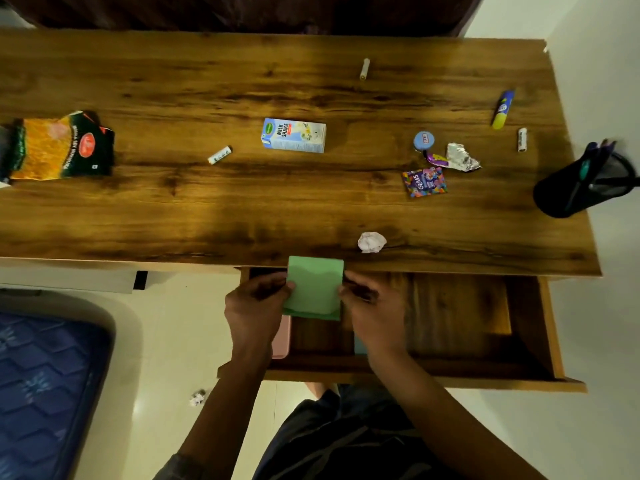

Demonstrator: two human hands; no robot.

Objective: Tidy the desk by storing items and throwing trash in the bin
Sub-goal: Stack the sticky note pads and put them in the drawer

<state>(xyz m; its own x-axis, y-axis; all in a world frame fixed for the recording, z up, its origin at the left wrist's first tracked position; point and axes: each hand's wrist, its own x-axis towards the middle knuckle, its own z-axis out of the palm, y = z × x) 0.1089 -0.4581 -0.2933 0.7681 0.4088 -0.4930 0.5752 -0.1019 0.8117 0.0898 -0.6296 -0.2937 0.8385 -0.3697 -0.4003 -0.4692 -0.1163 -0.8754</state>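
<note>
— Hands first: what are they doing?

— Head view, the only one. Left hand (254, 306) and right hand (370, 306) each pinch a side edge of a green pad (313, 289). Both are clenched on it, with the pad held over the open drawer (450, 372), its far edge overlapping the desk's (242, 209) near edge.

— So which step is this?

— Storing, I'd judge. The pad hangs above the drawer's left part; just left of it, inside the drawer, a pink item (282, 337) peeks from under the left hand.

— And the next move?

— Probably lowering the pad flat onto the drawer floor beside the pink item, then letting go with both hands. It looks like loose sheets, so an even release matters.

— What remains on the desk?

— Plenty, all beyond the drawer: a paper ball (371, 242) nearest, a carton (293, 135) farther back, a snack bag (59, 147) far left, wrappers (450, 159) and a pen cup (585, 181) to the right. No bin is in sight.
</note>
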